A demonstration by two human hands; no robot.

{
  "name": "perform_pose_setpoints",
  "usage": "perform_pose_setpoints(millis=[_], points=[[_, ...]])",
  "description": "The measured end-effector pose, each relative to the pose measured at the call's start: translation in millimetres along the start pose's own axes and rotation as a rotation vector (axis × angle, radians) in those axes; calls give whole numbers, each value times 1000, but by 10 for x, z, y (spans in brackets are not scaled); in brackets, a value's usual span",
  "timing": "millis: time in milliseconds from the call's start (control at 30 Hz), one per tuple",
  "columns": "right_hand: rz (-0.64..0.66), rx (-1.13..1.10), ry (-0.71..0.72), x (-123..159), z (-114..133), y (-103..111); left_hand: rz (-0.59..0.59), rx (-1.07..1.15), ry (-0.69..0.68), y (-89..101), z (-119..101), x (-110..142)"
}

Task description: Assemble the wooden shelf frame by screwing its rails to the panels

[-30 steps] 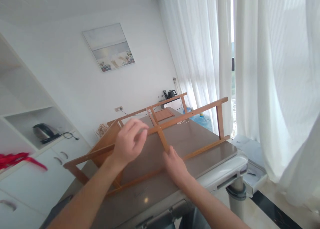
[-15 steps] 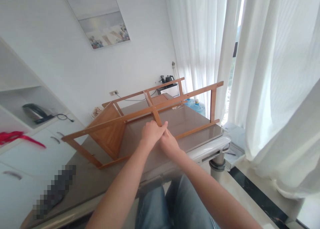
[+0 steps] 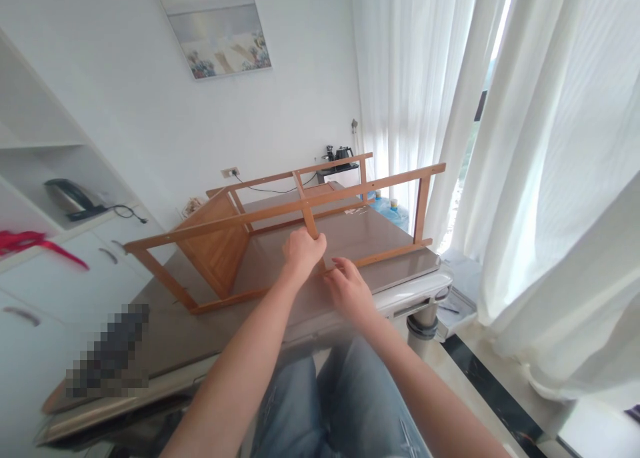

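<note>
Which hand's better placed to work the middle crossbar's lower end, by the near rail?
Right, I'd say. The right hand is at that end, beside the near rail; contact is unclear. The left hand grips the crossbar higher up, so it suits steadying.

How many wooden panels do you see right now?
2 visible: the large panel within the left part of the wooden frame, and the far panel toward the table's far end, partly hidden behind the frame. More may be hidden.
</note>
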State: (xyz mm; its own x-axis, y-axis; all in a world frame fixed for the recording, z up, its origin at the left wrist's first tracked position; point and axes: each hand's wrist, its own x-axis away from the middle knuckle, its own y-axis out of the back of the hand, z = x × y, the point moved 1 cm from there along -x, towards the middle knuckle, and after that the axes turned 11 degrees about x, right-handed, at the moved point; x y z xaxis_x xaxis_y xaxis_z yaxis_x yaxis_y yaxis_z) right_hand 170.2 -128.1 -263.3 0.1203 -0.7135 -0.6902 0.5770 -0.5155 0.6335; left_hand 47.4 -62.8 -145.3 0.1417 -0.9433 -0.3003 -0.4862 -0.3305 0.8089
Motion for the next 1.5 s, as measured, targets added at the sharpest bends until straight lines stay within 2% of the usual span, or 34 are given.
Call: perform_pose_setpoints(millis=[200, 433, 667, 933, 1033, 1167, 1300, 1500], points=[[-102, -92, -156, 189, -36, 319, 72, 115, -5, 191, -6, -30], [-181, -170, -179, 71, 122, 473, 149, 223, -37, 543, -114, -177], [-216, -144, 4, -247, 198, 860, 186, 289, -59, 830, -221, -328], [-145, 35, 272, -758, 241, 1136, 232, 307, -29, 970, -357, -500], [-69, 74, 352, -946, 266, 1140, 233, 302, -36, 1025, -403, -562], [18, 263, 426, -1077, 270, 1026, 231, 276, -24, 1099, -451, -642], [-32, 372, 407, -1119, 276, 815, 243, 265, -9, 1142, -507, -691], [-142, 408, 277, -1143, 299, 589, 254, 276, 25, 1157, -566, -720]])
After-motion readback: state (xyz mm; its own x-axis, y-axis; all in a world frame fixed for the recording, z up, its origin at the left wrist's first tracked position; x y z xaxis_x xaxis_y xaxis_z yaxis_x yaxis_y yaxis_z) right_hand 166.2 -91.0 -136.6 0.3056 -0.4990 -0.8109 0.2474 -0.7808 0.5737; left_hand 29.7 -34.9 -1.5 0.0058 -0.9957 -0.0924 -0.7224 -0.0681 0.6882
